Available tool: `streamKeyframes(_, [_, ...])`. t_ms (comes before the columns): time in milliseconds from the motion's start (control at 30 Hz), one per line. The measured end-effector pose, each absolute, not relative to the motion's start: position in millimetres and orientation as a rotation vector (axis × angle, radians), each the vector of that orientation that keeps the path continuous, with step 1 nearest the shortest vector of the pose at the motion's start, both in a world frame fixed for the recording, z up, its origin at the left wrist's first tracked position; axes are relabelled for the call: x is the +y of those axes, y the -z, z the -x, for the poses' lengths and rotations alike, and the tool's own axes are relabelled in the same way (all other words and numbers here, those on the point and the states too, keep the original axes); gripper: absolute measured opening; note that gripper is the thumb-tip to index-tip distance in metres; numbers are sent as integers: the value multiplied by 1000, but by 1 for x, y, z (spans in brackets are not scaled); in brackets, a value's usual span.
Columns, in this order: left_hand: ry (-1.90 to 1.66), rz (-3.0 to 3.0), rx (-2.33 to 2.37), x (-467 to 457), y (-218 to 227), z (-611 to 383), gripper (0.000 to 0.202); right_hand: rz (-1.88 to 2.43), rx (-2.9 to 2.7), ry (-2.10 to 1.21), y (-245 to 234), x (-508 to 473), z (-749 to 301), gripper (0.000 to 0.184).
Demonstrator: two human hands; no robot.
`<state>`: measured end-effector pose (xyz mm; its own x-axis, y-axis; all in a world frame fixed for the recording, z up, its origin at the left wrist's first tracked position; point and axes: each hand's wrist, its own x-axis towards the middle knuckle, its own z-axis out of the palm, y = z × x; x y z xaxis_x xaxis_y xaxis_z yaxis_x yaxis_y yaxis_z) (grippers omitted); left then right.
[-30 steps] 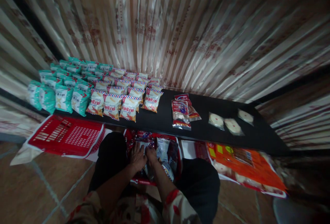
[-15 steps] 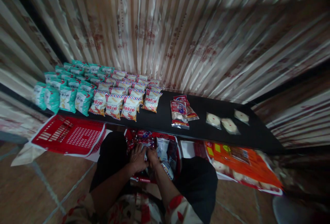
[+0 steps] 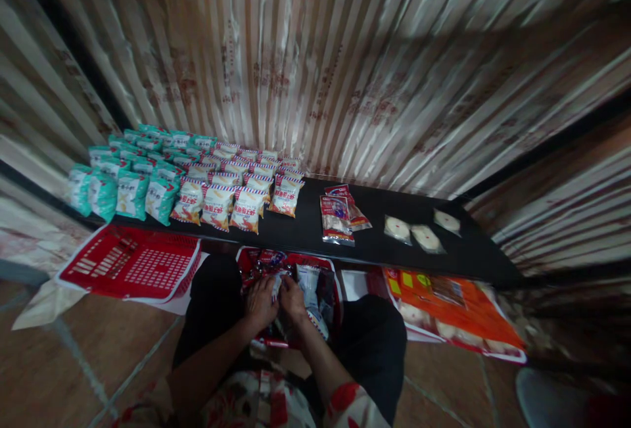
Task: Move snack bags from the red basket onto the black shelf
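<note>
Both hands are down in a red basket (image 3: 264, 343) of mixed snack packets between my knees. My left hand (image 3: 259, 303) lies over the packets with its fingers curled among them. My right hand (image 3: 292, 299) is right beside it, touching it, fingers bent around a small pale packet (image 3: 277, 283) that I cannot make out clearly. A grey-white packet (image 3: 309, 279) stands just right of my right hand.
A low black shelf (image 3: 379, 250) holds rows of teal packets (image 3: 129, 192), red-and-white packets (image 3: 242, 208), two red packets (image 3: 336, 219) and three clear packets of round cakes (image 3: 424, 236). An empty red basket (image 3: 129, 262) lies left, an orange bag (image 3: 451, 306) right. A striped curtain hangs behind.
The hands have stayed in the basket and shifted slightly among the packets. The view has drifted a little, moving everything slightly left.
</note>
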<state>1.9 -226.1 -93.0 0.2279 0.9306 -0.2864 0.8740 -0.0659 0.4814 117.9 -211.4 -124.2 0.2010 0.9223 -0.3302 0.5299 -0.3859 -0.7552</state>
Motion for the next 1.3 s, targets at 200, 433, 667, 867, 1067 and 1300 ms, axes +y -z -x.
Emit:
streamKeyframes(200, [-244,-1876,1623,-225,90,1,50,1972,-1608,-1044,115,-216,-125,49])
streamKeyframes(433, [-328,-1846,1553,-221,79,5,43,1925,-1966,-851,99,-217,-134,54])
streamKeyframes(667, [-371,-1831,1467,-215,64,10,36,1750,-2123,-766,89,-214,-146,49])
streamKeyframes(867, [-364,-1792,1384,-208,56,14,30,1399,-2016,-1126,83,-215,-150,43])
streamKeyframes(1067, [-167,-1704,1400,-199,53,15,30,1409,-1760,-1378,79,-227,-147,44])
streamKeyframes(1300, [-148,-1631,1355,-182,50,18,22,1289,-1438,-1590,81,-237,-142,44])
